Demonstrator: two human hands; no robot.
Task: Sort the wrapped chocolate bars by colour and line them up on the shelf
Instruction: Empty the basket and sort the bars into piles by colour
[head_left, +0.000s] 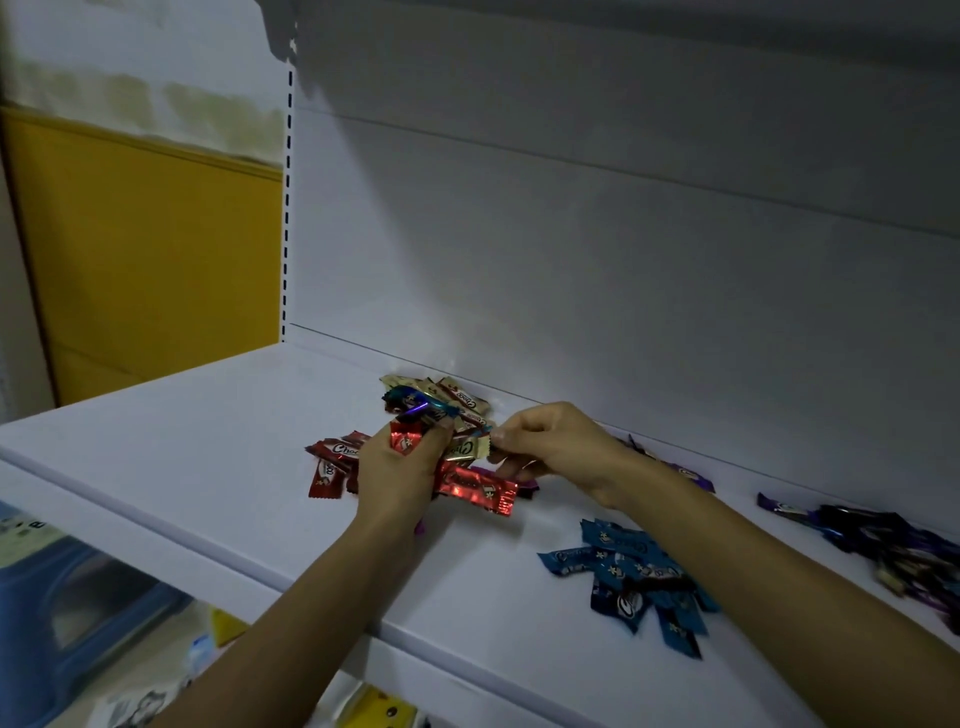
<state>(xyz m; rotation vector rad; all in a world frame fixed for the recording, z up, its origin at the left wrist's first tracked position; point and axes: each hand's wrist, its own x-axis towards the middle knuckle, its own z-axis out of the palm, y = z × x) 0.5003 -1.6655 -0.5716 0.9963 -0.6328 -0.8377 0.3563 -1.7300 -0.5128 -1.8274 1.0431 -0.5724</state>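
On the white shelf, my left hand grips a bunch of wrapped bars: a red one, a larger red one and a shiny blue one sticking out on top. My right hand pinches the end of a gold bar from that bunch. More gold bars lie behind, by the back wall. Red bars lie left of my left hand. A pile of blue bars sits under my right forearm. Purple bars are heaped at the far right.
The shelf's back panel rises right behind the bars. Its front edge runs diagonally below my arms. A blue plastic bin and yellow items sit on a lower level. A yellow wall stands to the left.
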